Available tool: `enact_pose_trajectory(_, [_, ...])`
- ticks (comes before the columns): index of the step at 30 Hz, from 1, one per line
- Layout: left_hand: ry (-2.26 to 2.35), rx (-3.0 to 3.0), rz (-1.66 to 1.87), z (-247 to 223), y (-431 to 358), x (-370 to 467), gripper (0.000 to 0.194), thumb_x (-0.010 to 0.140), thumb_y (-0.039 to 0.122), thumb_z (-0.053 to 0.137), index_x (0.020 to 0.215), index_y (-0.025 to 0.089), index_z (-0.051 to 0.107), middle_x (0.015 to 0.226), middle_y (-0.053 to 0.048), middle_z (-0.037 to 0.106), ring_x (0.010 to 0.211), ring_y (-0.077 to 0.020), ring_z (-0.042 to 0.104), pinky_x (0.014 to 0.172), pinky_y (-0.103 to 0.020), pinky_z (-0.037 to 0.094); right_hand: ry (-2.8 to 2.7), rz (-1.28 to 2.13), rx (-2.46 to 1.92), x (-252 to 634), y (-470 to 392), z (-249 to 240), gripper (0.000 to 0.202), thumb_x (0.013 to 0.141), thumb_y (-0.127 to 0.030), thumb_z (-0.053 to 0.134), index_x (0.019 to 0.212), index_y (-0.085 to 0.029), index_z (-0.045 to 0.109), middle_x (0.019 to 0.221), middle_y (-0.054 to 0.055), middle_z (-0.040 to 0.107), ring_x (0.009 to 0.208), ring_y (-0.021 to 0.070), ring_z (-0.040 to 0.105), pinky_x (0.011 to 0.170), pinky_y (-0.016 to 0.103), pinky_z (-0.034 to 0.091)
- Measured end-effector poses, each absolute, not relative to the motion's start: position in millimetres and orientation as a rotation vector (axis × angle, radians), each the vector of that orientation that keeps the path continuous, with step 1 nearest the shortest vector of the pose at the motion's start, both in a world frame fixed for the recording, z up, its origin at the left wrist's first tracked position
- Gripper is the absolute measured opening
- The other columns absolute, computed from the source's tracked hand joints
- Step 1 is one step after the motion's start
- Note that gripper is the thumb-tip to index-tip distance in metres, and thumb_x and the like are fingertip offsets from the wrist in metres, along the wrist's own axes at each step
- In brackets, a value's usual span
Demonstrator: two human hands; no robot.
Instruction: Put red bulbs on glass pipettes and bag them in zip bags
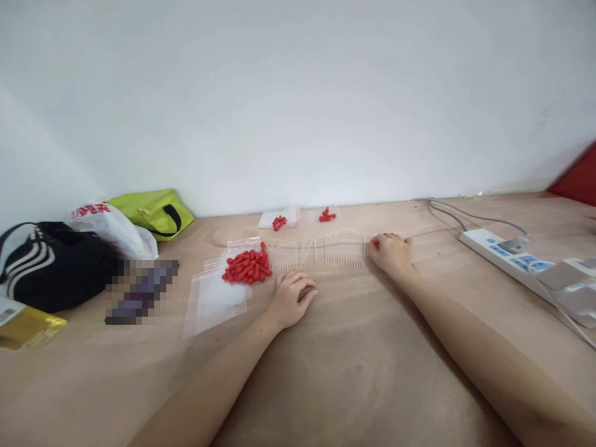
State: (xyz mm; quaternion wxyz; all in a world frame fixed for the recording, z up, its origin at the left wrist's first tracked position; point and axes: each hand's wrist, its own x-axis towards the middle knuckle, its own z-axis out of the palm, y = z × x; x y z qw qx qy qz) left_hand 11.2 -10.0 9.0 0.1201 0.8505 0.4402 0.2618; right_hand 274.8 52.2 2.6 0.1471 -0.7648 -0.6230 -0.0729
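Observation:
My left hand [292,301] rests on the table with loosely bent fingers and the thumb apart, nothing visible in it. Beside it lies a pile of small red club-shaped pieces [246,267] on clear zip bags [216,301]. My right hand [393,253] is closed over more red pieces [376,242], which show at its fingertips; how many it grips is hidden. Between the hands stretch rows of thin pale sticks [344,253], too fine to name. Farther back, a few red pieces [279,222] and another small group of red pieces [326,215] lie on clear bags.
To the left are a black bag [56,267], a white plastic bag [114,230], a lime-green pouch [149,211], a yellow packet [30,326] and a blurred dark object [142,293]. A white power strip [505,257] with cables lies right. A wall [298,105] borders the table's back.

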Motion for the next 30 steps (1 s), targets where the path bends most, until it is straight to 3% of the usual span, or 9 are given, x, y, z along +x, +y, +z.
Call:
enact_pose_trajectory(4, [1.288,2.496,0.76,8,-11,13,0.007,0.078,0.023,0.052,0.08,0.021,0.059,0.088,-0.001,0.063,0.09,-0.0177,0.056,0.084,-0.036,0.033,-1.776,-0.053,-2.3,262,56,6,0.034,0.078,-0.036,0.04,0.084,-0.016,0.066,0.088,0.013,0.063,0.094,0.0273,0.05,0.081,0.042,0.026])
enact_pose_trajectory(8, [1.378,2.556,0.754,8,-12,12,0.008,0.078,0.024,0.053,0.08,0.021,0.06,0.088,-0.001,0.063,0.089,-0.0185,0.055,0.081,-0.036,0.034,-1.758,0.025,-2.393,257,60,11,0.032,0.075,-0.029,0.041,0.083,-0.012,0.066,0.087,0.016,0.063,0.094,0.0277,0.052,0.083,0.042,0.027])
enact_pose_trajectory(12, [1.881,2.616,0.845,15,0,-5,0.016,0.08,0.029,0.05,0.076,0.021,0.063,0.087,-0.006,0.062,0.086,-0.0248,0.051,0.075,-0.04,0.033,-1.744,0.052,-2.416,252,62,14,0.029,0.073,-0.025,0.043,0.084,-0.011,0.066,0.086,0.017,0.063,0.095,0.028,0.052,0.082,0.042,0.027])
enact_pose_trajectory(18, [2.377,2.532,0.798,22,29,-45,0.022,0.078,0.03,0.05,0.093,0.023,0.064,0.102,-0.011,0.056,0.094,-0.0301,0.045,0.076,-0.044,0.031,-1.74,0.001,-2.379,249,64,10,0.03,0.073,-0.028,0.043,0.085,-0.012,0.066,0.084,0.018,0.063,0.097,0.0305,0.052,0.079,0.045,0.029])
enact_pose_trajectory(26, [2.326,2.486,0.679,15,38,-52,0.025,0.082,0.026,0.044,0.095,0.026,0.065,0.114,-0.012,0.052,0.103,-0.032,0.04,0.08,-0.05,0.027,-1.704,-0.062,-2.379,245,63,3,0.031,0.075,-0.023,0.039,0.083,-0.009,0.065,0.091,0.02,0.061,0.101,0.0308,0.048,0.08,0.044,0.026])
enact_pose_trajectory(30, [2.275,2.506,0.691,16,39,-53,0.021,0.082,0.024,0.045,0.091,0.025,0.065,0.115,-0.011,0.052,0.106,-0.0321,0.039,0.081,-0.051,0.026,-1.74,-0.265,-2.126,236,49,1,0.033,0.081,-0.023,0.031,0.088,-0.007,0.059,0.089,0.019,0.06,0.093,0.0291,0.049,0.081,0.043,0.024])
